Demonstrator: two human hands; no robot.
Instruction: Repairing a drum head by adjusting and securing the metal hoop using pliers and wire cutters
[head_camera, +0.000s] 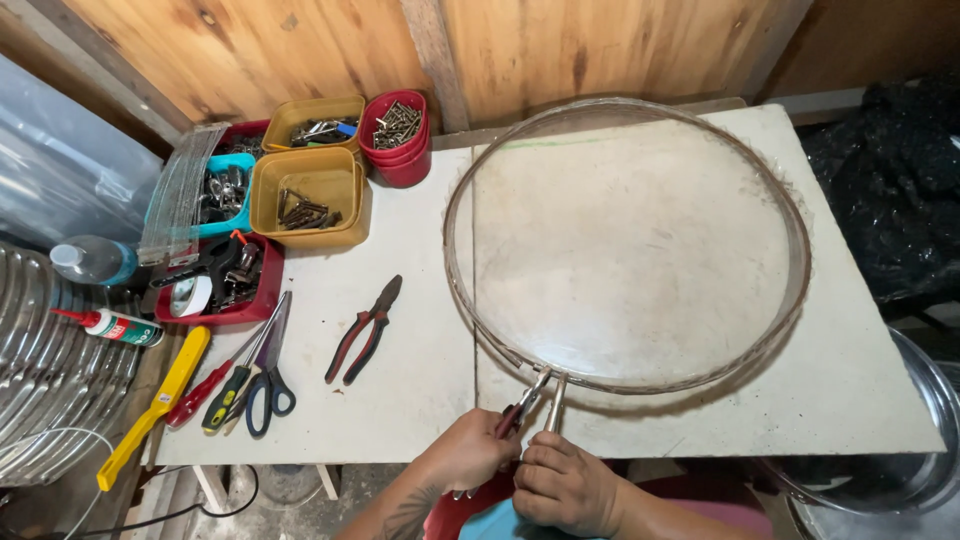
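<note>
A large clear plastic hoop (800, 260) lies flat on the white table (400, 380). Its two strip ends meet at the near edge, by the table's front. My left hand (468, 450) grips red-handled pliers (520, 408) whose jaws pinch the hoop there. My right hand (565, 485) sits right beside it and holds the metal-coloured end piece (555, 400) of the hoop. Both hands touch each other at the table's front edge.
Spare red-handled pliers (365, 330), scissors (268, 375) and two screwdrivers (215, 385) lie left of the hoop. Yellow, red and teal tubs (310, 185) of screws and hardware stand at the back left. A yellow tool (150, 410), glue bottle (110, 325) and black bag (890, 190) flank the table.
</note>
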